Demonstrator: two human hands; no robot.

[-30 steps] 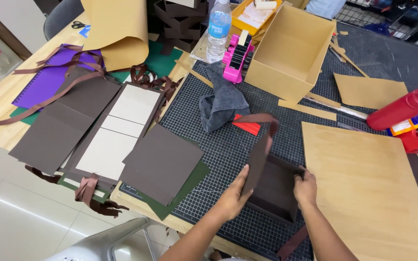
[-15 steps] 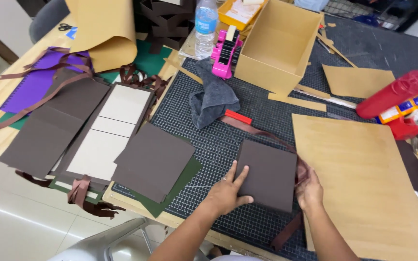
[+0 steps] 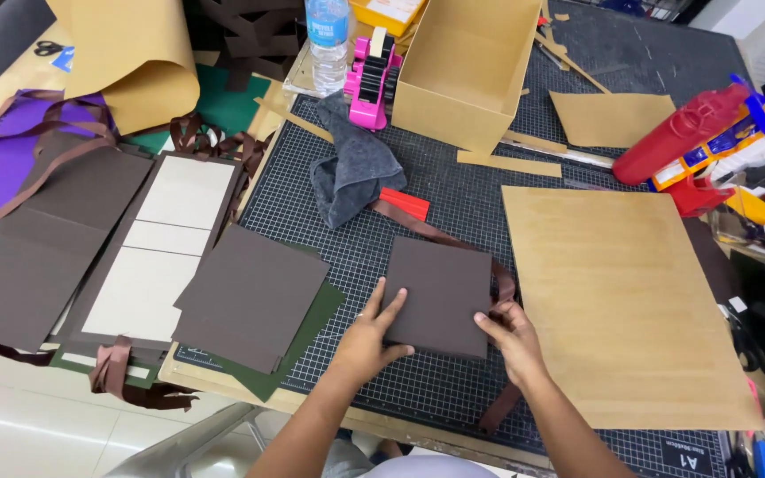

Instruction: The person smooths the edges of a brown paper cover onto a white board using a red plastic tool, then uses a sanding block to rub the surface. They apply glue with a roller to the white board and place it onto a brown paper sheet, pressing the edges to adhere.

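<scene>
pressing flat on the brown panel [image 3: 440,296], the left hand [image 3: 367,341] lies open with fingers spread over its lower left corner. the right hand [image 3: 513,335] pinches the panel's right edge, fingers closed on it. the panel lies on the cutting mat [image 3: 453,212], with a brown ribbon [image 3: 436,235] running under it. a tan sheet [image 3: 622,301] lies just beside it on the right.

The brown panel [image 3: 440,295] looks like matt, paper-covered board. The ribbon [image 3: 436,235] under it is smooth woven cloth with a slight sheen. The mat [image 3: 453,204] is dark, matt, gridded plastic. The kraft sheet [image 3: 622,301] is dull paper, the box [image 3: 462,80] plain cardboard, the rag [image 3: 351,173] soft grey cloth.
</scene>
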